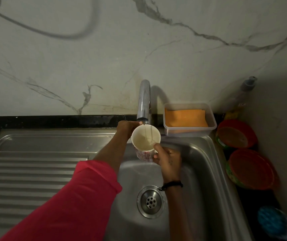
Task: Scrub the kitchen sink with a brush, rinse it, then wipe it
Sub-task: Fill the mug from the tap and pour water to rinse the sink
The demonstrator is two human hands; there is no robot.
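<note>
A white cup (145, 139) with a red pattern is held under the chrome tap (144, 101), and a thin stream of water runs into it. My right hand (167, 159) grips the cup by its near side. My left hand (126, 126) reaches behind the cup to the base of the tap; what its fingers hold is hidden. Below lies the steel sink basin (196, 171) with its drain (150, 201). A blue scrub brush (274, 223) lies on the counter at the lower right.
A clear tub with an orange cloth (186, 118) sits behind the basin on the right. Two red-lidded containers (235, 133) (251, 168) and a pump bottle (247, 86) stand along the right wall. The ribbed drainboard (31, 171) stretches left.
</note>
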